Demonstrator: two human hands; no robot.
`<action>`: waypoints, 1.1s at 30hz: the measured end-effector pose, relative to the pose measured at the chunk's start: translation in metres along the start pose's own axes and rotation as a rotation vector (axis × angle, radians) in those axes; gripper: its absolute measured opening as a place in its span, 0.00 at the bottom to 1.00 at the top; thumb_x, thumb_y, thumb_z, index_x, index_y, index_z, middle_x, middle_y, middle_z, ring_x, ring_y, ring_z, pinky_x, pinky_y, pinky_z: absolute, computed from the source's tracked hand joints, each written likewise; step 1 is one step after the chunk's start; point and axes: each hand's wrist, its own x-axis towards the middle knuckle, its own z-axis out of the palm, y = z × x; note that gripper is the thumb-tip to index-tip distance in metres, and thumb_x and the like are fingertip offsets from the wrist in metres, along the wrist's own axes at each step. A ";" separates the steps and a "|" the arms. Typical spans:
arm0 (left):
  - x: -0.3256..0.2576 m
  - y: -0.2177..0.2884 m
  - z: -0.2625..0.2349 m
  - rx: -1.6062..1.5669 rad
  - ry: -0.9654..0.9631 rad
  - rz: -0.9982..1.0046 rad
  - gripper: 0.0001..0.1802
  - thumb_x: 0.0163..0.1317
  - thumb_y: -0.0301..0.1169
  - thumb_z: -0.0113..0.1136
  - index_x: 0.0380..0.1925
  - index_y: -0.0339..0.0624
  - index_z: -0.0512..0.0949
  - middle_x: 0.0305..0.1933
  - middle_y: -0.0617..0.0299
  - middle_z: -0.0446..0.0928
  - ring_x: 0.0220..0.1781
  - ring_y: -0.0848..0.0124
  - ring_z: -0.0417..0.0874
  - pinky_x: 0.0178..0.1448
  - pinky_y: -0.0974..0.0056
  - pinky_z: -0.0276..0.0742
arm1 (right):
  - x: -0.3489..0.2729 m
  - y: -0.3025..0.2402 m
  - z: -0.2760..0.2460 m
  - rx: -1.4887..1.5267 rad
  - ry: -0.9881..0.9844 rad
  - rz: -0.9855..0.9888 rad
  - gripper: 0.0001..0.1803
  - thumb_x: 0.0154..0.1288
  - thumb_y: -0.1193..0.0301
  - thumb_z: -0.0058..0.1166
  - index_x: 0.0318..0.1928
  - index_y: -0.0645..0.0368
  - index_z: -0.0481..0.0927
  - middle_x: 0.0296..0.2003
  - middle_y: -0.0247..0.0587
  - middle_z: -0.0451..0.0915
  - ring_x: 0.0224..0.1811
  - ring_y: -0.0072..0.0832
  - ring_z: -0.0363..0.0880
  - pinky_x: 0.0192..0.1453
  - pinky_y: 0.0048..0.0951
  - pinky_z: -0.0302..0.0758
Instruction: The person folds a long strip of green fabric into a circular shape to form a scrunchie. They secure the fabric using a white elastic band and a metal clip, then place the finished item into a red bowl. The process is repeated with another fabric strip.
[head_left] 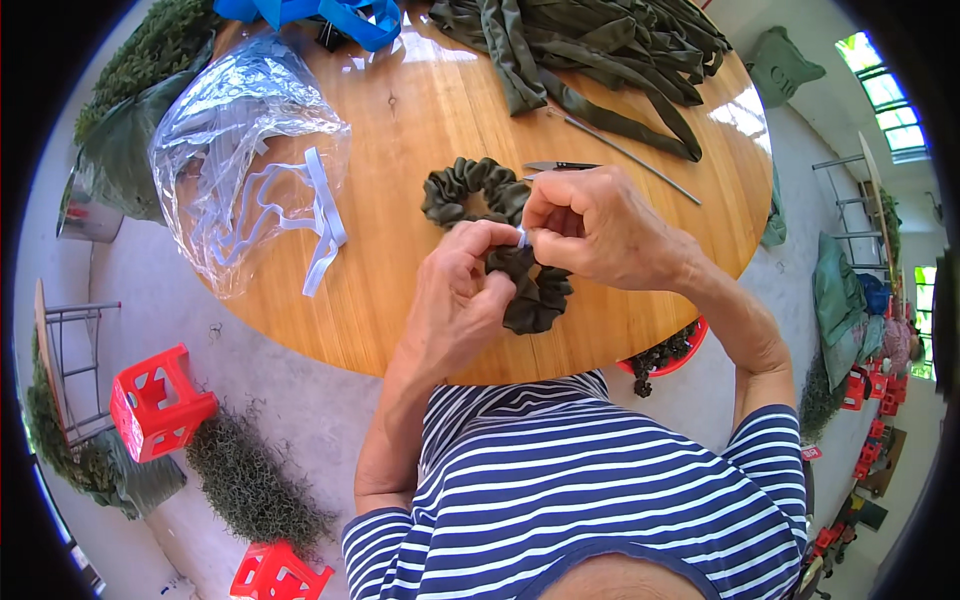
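A gathered dark green fabric tube, like a scrunchie (473,183), lies on the round wooden table (400,290) in a twisted shape. One part of it loops beyond my hands and another part bunches under them. At its middle, a short bit of white elastic band (524,238) shows between my fingertips. My left hand (462,290) pinches it from the left with thumb and fingers curled. From the right, my right hand (600,228) is closed on the same elastic, its fingers folded in. Whether the elastic ends are knotted is hidden by my fingers.
Just past my right hand lie a dark pointed tool (545,165) and a thin metal rod (640,162). Long green fabric strips (610,50) pile at the far side. A clear plastic bag (235,130) with white elastic (325,215) sits left. Red stools (160,405) stand on the floor.
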 end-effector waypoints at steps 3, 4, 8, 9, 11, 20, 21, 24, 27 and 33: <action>-0.002 0.007 0.005 -0.243 -0.014 -0.062 0.13 0.53 0.24 0.53 0.39 0.33 0.73 0.36 0.61 0.71 0.37 0.75 0.74 0.38 0.70 0.70 | 0.001 -0.007 0.001 0.243 -0.010 0.181 0.06 0.46 0.75 0.50 0.25 0.66 0.74 0.18 0.38 0.74 0.20 0.19 0.71 0.23 0.21 0.67; -0.004 0.008 0.008 -0.285 0.011 -0.056 0.12 0.55 0.26 0.54 0.40 0.33 0.73 0.36 0.62 0.71 0.36 0.78 0.73 0.38 0.71 0.70 | 0.001 -0.007 0.003 0.277 -0.040 0.212 0.05 0.48 0.75 0.51 0.26 0.65 0.74 0.18 0.34 0.73 0.20 0.16 0.69 0.23 0.19 0.66; -0.005 -0.001 0.016 -0.411 0.086 -0.064 0.10 0.57 0.26 0.54 0.39 0.34 0.74 0.33 0.64 0.74 0.33 0.80 0.73 0.37 0.74 0.71 | 0.002 -0.007 0.002 0.425 -0.119 0.284 0.05 0.52 0.74 0.52 0.28 0.65 0.74 0.20 0.26 0.70 0.22 0.11 0.66 0.24 0.14 0.64; -0.005 -0.004 0.016 -0.450 0.094 -0.066 0.10 0.57 0.25 0.54 0.39 0.34 0.74 0.32 0.65 0.74 0.32 0.81 0.73 0.36 0.75 0.71 | 0.003 -0.006 0.001 0.468 -0.129 0.287 0.06 0.53 0.74 0.52 0.28 0.65 0.74 0.20 0.26 0.70 0.22 0.11 0.66 0.25 0.14 0.63; -0.005 -0.006 0.011 -0.482 0.067 -0.087 0.09 0.58 0.24 0.53 0.38 0.34 0.75 0.31 0.67 0.75 0.32 0.82 0.73 0.37 0.76 0.70 | 0.005 0.000 0.002 0.518 -0.124 0.311 0.07 0.53 0.74 0.53 0.31 0.66 0.74 0.21 0.26 0.70 0.23 0.11 0.66 0.25 0.14 0.64; 0.007 0.009 -0.005 -0.321 -0.088 -0.100 0.08 0.52 0.22 0.50 0.31 0.30 0.74 0.26 0.64 0.74 0.27 0.80 0.72 0.32 0.73 0.70 | -0.008 0.018 0.025 -0.116 0.245 -0.321 0.06 0.51 0.77 0.58 0.32 0.62 0.79 0.21 0.40 0.72 0.23 0.30 0.71 0.28 0.26 0.69; 0.006 0.012 -0.007 -0.318 -0.089 -0.129 0.08 0.51 0.23 0.50 0.31 0.30 0.74 0.26 0.63 0.74 0.27 0.80 0.72 0.31 0.73 0.70 | -0.009 0.017 0.024 -0.171 0.268 -0.341 0.05 0.51 0.77 0.58 0.31 0.62 0.78 0.21 0.39 0.72 0.22 0.30 0.71 0.28 0.26 0.69; 0.002 0.014 -0.018 -0.115 -0.114 -0.151 0.09 0.48 0.24 0.50 0.30 0.32 0.74 0.24 0.65 0.73 0.25 0.82 0.70 0.29 0.75 0.68 | -0.008 0.008 0.010 -0.273 0.359 -0.328 0.03 0.52 0.77 0.57 0.28 0.63 0.77 0.21 0.39 0.72 0.22 0.30 0.72 0.27 0.28 0.69; -0.005 0.008 -0.026 -0.109 -0.191 -0.282 0.09 0.46 0.25 0.50 0.29 0.33 0.73 0.22 0.67 0.70 0.23 0.84 0.67 0.26 0.76 0.65 | -0.006 0.004 -0.008 -0.235 0.411 -0.197 0.03 0.53 0.75 0.55 0.26 0.62 0.76 0.21 0.39 0.73 0.24 0.31 0.73 0.27 0.29 0.70; -0.008 -0.007 -0.032 -0.286 -0.192 -0.236 0.08 0.56 0.31 0.54 0.25 0.36 0.74 0.20 0.73 0.66 0.25 0.85 0.63 0.27 0.76 0.60 | -0.005 0.009 0.039 -0.005 0.230 -0.237 0.07 0.54 0.69 0.54 0.30 0.61 0.77 0.25 0.40 0.75 0.28 0.34 0.75 0.31 0.29 0.71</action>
